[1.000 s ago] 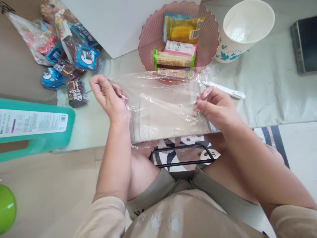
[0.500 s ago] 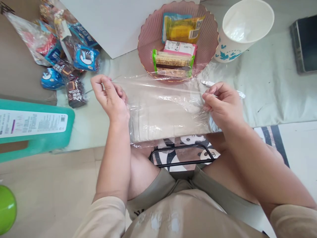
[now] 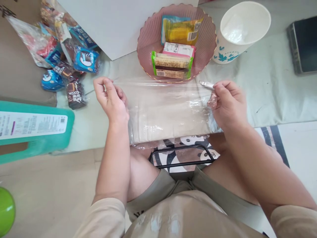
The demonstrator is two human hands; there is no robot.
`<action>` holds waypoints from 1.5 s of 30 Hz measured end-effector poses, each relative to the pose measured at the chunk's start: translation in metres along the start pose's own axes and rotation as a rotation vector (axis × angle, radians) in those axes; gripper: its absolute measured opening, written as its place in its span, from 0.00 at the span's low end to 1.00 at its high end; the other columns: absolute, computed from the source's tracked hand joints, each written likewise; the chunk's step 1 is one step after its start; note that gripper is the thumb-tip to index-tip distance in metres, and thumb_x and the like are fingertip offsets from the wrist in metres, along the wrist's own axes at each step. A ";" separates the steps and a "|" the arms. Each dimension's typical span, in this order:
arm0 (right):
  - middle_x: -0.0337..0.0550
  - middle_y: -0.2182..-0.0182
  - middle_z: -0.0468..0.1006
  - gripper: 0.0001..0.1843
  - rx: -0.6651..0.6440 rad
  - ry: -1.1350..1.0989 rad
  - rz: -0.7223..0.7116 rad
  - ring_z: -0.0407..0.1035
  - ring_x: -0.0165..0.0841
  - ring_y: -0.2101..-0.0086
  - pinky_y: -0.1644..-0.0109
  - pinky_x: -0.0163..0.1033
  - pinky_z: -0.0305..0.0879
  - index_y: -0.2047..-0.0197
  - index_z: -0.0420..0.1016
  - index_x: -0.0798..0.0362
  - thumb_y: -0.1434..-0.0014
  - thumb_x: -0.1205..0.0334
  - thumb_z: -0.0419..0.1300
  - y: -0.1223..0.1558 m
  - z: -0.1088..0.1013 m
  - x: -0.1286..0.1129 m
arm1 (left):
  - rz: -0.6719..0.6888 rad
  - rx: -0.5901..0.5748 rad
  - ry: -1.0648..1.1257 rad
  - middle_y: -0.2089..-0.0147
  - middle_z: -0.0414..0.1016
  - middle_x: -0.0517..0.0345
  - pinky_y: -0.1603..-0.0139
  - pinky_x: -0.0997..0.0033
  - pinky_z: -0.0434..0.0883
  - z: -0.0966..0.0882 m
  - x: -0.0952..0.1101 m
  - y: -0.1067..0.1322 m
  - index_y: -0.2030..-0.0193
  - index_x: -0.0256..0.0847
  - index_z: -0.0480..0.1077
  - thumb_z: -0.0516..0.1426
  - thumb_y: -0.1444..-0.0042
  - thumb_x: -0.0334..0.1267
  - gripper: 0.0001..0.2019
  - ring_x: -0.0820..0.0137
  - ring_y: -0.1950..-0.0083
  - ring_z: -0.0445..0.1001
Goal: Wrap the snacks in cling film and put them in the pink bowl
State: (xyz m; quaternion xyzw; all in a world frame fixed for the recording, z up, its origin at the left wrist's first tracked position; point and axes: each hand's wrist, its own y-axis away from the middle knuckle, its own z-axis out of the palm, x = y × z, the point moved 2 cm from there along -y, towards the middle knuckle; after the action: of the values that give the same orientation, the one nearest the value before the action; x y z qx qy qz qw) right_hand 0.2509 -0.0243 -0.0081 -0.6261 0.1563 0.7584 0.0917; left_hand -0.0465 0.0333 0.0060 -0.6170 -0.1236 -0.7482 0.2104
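Note:
A clear plastic bag, or a sheet of film, stretches flat between my two hands and overhangs the table's near edge. My left hand, fingers pinched together, holds its far left corner. At the far right corner, my right hand is closed on the plastic, some of it bunched around the fingers. Behind the right fingertips a slim white tool with a pointed metallic tip shows; the rest is hidden by the hand. A pink scalloped bowl of wrapped snacks stands just beyond the plastic.
A white paper cup stands right of the bowl, with a dark phone-like device farther right. Several wrapped snacks lie at the left against a cardboard box. A green jug is at the near left.
My right hand has moved slightly right, pulling the plastic's far edge straighter and covering more of the white tool. My left hand has barely shifted.

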 end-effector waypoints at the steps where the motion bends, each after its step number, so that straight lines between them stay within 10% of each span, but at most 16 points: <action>1: 0.30 0.80 0.61 0.16 0.005 0.007 -0.008 0.55 0.24 0.81 0.78 0.34 0.50 0.69 0.70 0.48 0.45 0.49 0.70 0.000 0.000 0.001 | 0.002 0.002 -0.001 0.81 0.53 0.72 0.79 0.70 0.35 0.000 -0.001 0.000 0.63 0.45 0.58 0.50 0.23 0.41 0.13 0.80 0.83 0.45; 16: 0.37 0.72 0.77 0.15 -0.086 -0.003 0.179 0.72 0.28 0.73 0.66 0.38 0.72 0.61 0.76 0.49 0.51 0.54 0.70 0.002 0.005 0.003 | -0.002 0.010 -0.030 0.81 0.54 0.73 0.79 0.69 0.37 0.000 -0.002 -0.001 0.63 0.46 0.56 0.51 0.24 0.42 0.13 0.80 0.83 0.45; 37: 0.38 0.79 0.76 0.11 0.026 0.353 0.121 0.69 0.26 0.78 0.78 0.31 0.63 0.75 0.78 0.52 0.41 0.67 0.65 -0.006 -0.011 -0.004 | 0.104 -0.035 -0.051 0.82 0.52 0.73 0.81 0.71 0.40 -0.009 -0.004 -0.009 0.64 0.44 0.57 0.49 0.23 0.33 0.13 0.80 0.83 0.47; 45: 0.38 0.84 0.70 0.14 -0.035 0.234 0.462 0.61 0.25 0.83 0.82 0.31 0.50 0.80 0.66 0.52 0.44 0.71 0.56 -0.007 -0.003 -0.016 | 0.159 -0.025 -0.094 0.82 0.53 0.74 0.82 0.70 0.40 -0.014 -0.007 -0.013 0.63 0.44 0.57 0.50 0.24 0.34 0.12 0.80 0.84 0.50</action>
State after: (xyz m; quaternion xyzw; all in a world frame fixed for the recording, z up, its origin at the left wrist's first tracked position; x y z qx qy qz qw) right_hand 0.2588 -0.0178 0.0059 -0.6589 0.2915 0.6841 -0.1135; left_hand -0.0636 0.0400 -0.0030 -0.6620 -0.0745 -0.7007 0.2553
